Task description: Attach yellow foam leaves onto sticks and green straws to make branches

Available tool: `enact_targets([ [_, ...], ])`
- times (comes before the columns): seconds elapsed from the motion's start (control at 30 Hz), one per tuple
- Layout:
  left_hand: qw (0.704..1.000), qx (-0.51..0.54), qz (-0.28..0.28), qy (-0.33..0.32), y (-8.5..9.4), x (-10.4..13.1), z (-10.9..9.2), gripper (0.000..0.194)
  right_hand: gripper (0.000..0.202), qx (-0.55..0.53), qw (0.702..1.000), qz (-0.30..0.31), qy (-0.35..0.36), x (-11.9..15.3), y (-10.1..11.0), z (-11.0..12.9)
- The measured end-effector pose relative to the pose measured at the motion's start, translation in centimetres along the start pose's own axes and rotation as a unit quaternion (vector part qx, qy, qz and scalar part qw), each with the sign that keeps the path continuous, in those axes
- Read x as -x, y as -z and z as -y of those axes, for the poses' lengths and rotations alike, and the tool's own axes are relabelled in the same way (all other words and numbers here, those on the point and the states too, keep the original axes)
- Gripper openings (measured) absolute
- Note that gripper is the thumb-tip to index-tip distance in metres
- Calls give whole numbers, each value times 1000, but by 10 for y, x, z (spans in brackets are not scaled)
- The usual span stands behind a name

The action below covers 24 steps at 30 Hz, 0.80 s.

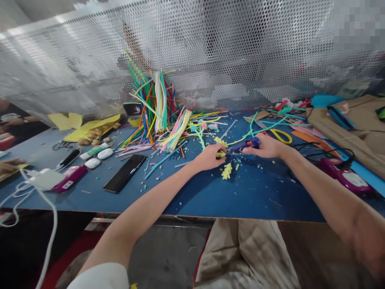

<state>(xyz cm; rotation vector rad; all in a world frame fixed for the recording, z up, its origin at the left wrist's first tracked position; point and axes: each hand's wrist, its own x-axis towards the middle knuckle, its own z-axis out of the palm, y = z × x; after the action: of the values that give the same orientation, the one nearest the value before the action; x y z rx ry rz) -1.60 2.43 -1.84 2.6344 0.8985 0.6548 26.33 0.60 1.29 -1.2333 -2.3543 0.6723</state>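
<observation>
Held yellow piece [221,154] — ruffled, partly hidden; glue gun [240,147] — dark blue, red-patched.

**Occluded, indistinct and cropped parts**

The left hand [212,157] covers part of the yellow chenille piece [221,154] in its grasp; the right hand [266,146] conceals the handle of the blue glue gun [240,147]. Beyond both hands, forms behind the perforated metal screen [192,48] are indistinct. Far left of the left hand, a co-worker's hand [11,166] is blurred and cropped.
</observation>
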Motion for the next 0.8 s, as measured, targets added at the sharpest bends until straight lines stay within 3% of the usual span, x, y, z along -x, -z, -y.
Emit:
enact_targets([
  [0.3,1000,-8,10,-7,1,0,-1,21,46,26,998,-45,-18,2,-6,1],
  [0.8,1000,0,15,-6,3,0,-4,22,49,38,998,-40,-33,2,-4,3],
])
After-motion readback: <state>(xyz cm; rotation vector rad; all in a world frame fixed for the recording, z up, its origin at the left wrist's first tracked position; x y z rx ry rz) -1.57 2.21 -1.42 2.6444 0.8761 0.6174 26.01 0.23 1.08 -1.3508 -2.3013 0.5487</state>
